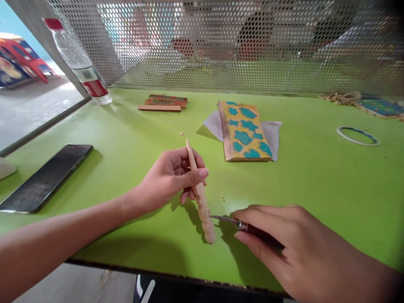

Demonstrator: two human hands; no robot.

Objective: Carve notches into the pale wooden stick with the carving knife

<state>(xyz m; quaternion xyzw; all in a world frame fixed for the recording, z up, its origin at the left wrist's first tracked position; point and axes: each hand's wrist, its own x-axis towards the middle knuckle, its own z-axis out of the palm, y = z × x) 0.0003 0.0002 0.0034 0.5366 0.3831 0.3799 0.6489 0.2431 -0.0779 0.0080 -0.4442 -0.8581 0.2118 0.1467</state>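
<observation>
My left hand (172,179) pinches a pale wooden craft stick (202,202) upright at a slant, and the stick's lower end has a scalloped, carved edge. My right hand (293,244) grips a slim carving tool (243,226) with a dark handle and metal ferrule. The tool's fine tip sits at the stick's carved edge, touching it or very close. A yellow wooden panel (244,132) painted with teal blotches rests on grey sandpaper (271,139), beyond both hands.
The green table (126,126) has a perforated metal screen (221,50) along its back. On it are a black phone (47,179), a plastic bottle (75,63), a pile of wooden strips (164,102), a thin painted ring (358,136) and small wood crumbs.
</observation>
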